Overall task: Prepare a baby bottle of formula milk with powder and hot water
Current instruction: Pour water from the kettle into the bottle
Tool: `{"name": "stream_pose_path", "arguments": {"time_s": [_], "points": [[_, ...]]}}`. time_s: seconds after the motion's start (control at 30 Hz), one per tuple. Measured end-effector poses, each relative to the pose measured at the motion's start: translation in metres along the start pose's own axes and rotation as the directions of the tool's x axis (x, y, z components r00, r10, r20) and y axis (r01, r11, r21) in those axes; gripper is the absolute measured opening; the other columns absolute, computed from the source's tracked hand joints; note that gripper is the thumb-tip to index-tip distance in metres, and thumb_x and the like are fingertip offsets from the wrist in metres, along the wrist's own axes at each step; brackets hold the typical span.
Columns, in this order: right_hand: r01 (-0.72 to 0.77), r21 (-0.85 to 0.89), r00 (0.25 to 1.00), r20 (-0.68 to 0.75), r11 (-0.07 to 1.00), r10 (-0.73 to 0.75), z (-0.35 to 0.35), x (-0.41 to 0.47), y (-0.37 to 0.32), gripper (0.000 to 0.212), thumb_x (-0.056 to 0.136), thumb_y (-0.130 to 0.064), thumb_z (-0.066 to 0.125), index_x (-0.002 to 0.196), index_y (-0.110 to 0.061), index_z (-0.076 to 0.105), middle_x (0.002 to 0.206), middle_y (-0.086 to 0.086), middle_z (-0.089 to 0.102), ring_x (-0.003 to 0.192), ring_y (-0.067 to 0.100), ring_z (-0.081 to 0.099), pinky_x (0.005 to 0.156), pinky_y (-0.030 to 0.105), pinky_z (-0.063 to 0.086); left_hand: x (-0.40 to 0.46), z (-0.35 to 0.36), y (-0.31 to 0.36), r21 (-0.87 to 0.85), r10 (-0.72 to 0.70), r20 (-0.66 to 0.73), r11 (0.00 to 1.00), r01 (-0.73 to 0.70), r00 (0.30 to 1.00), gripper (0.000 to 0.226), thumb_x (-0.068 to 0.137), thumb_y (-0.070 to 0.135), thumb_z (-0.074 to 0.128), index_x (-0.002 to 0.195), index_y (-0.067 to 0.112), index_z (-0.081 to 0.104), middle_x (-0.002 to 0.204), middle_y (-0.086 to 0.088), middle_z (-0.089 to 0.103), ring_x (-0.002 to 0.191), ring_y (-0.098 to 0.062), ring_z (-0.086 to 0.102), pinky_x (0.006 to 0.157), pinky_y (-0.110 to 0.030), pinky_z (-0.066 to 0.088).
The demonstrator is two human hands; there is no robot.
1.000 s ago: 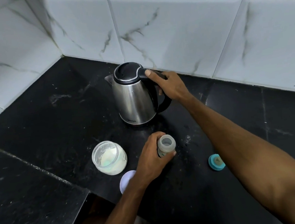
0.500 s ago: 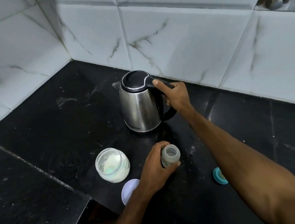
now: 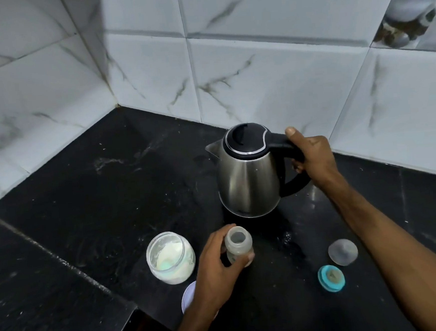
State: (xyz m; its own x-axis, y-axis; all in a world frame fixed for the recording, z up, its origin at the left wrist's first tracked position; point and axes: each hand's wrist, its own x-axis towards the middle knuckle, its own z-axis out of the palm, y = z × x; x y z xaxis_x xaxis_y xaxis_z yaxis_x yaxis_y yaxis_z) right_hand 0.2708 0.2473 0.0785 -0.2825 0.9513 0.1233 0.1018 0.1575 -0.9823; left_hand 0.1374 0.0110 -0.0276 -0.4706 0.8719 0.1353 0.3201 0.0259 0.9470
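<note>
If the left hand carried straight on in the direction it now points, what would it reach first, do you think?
The left hand already wraps the open baby bottle. Straight on, up and away from the person, the first thing would likely be the base of the steel kettle, though depth is hard to judge.

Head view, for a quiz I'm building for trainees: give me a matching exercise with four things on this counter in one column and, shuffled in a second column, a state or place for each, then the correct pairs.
Column A
1. kettle
2. baby bottle
3. powder jar
4. teal ring with teat

Column B
a. lying loose on the counter, nearest the right forearm
b. open, white powder inside, touched by no hand
c. handle gripped by the right hand
d. upright, mouth open, held by the left hand

Pairs: 1-c, 2-d, 3-b, 4-a
</note>
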Motion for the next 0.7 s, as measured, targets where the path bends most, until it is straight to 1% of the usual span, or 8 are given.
{"name": "stream_pose_path", "arguments": {"time_s": [0.07,0.2,0.33,0.37,0.43,0.5,0.6,0.7], "points": [[-0.001,-0.031,1.0,0.004,1.0,0.001,-0.011,-0.006,-0.004,0.078,0.069,-0.071,0.063,0.051,0.003,0.045,0.042,0.013,0.041,0.042,0.022,0.039,0.046,0.027,0.032,-0.002,-0.003,-0.001,-0.013,-0.001,-0.026,1.0,0.0,1.0,0.055,0.072,0.041,0.078,0.122,0.031,0.06,0.119,0.019,0.064,0.115,-0.008,0.061,0.092,-0.018,0.048],[0.001,-0.077,1.0,0.01,0.997,0.0,-0.03,-0.023,-0.009,0.081,0.07,-0.07,0.062,0.048,0.006,0.044,0.037,0.008,0.041,0.039,0.02,0.038,0.044,0.025,0.032,-0.005,-0.005,-0.003,-0.047,-0.047,-0.044,0.998,0.045,0.998,0.053,0.073,0.028,0.079,0.12,0.032,0.056,0.115,0.023,0.064,0.111,-0.005,0.062,0.09,-0.018,0.05],[0.022,-0.098,0.999,0.042,0.995,-0.018,-0.043,-0.038,-0.017,0.066,0.07,-0.067,0.062,0.041,-0.011,0.043,0.035,0.004,0.041,0.037,0.021,0.036,0.04,0.022,0.032,-0.009,-0.005,-0.008,-0.047,-0.088,-0.041,0.995,0.086,0.995,0.052,0.072,0.027,0.079,0.117,0.033,0.054,0.113,0.023,0.064,0.109,-0.005,0.063,0.09,-0.024,0.052],[0.031,-0.109,0.998,0.05,0.994,-0.026,-0.046,-0.04,-0.019,0.067,0.07,-0.066,0.062,0.041,-0.008,0.043,0.036,0.006,0.041,0.038,0.022,0.037,0.04,0.022,0.032,-0.009,-0.006,-0.01,-0.045,-0.093,-0.042,0.995,0.091,0.995,0.051,0.072,0.026,0.079,0.116,0.032,0.054,0.113,0.022,0.064,0.109,-0.006,0.063,0.091,-0.026,0.053],[0.05,-0.139,0.997,0.069,0.989,-0.041,-0.051,-0.043,-0.022,0.08,0.069,-0.066,0.062,0.048,0.008,0.04,0.042,0.016,0.04,0.042,0.023,0.039,0.041,0.022,0.033,-0.01,-0.006,-0.012,-0.036,-0.094,-0.028,0.995,0.093,0.995,0.051,0.073,0.026,0.079,0.117,0.031,0.054,0.113,0.021,0.064,0.109,-0.007,0.063,0.093,-0.03,0.053],[0.08,-0.182,0.994,0.095,0.98,-0.063,-0.054,-0.045,-0.025,0.088,0.068,-0.067,0.062,0.055,0.018,0.04,0.048,0.018,0.042,0.043,0.024,0.041,0.041,0.022,0.034,-0.009,-0.007,-0.015,-0.029,-0.088,-0.01,0.996,0.088,0.996,0.051,0.074,0.024,0.078,0.119,0.028,0.054,0.114,0.019,0.064,0.11,-0.008,0.063,0.095,-0.035,0.053],[0.111,-0.227,0.987,0.14,0.968,-0.08,-0.056,-0.047,-0.028,0.089,0.068,-0.067,0.062,0.056,0.019,0.042,0.05,0.019,0.041,0.043,0.023,0.04,0.041,0.021,0.033,-0.007,-0.008,-0.019,-0.004,-0.061,-0.02,0.998,0.061,0.998,0.051,0.075,0.024,0.078,0.12,0.029,0.056,0.116,0.012,0.063,0.113,-0.012,0.062,0.096,-0.04,0.052],[0.122,-0.263,0.982,0.17,0.957,-0.078,-0.057,-0.048,-0.031,0.087,0.069,-0.067,0.062,0.053,0.015,0.039,0.048,0.017,0.039,0.043,0.021,0.038,0.042,0.023,0.032,-0.005,-0.009,-0.022,0.033,-0.037,-0.038,0.999,0.038,0.999,0.051,0.074,0.027,0.079,0.119,0.035,0.057,0.117,0.02,0.056,0.114,-0.012,0.059,0.096,-0.04,0.052]]}}
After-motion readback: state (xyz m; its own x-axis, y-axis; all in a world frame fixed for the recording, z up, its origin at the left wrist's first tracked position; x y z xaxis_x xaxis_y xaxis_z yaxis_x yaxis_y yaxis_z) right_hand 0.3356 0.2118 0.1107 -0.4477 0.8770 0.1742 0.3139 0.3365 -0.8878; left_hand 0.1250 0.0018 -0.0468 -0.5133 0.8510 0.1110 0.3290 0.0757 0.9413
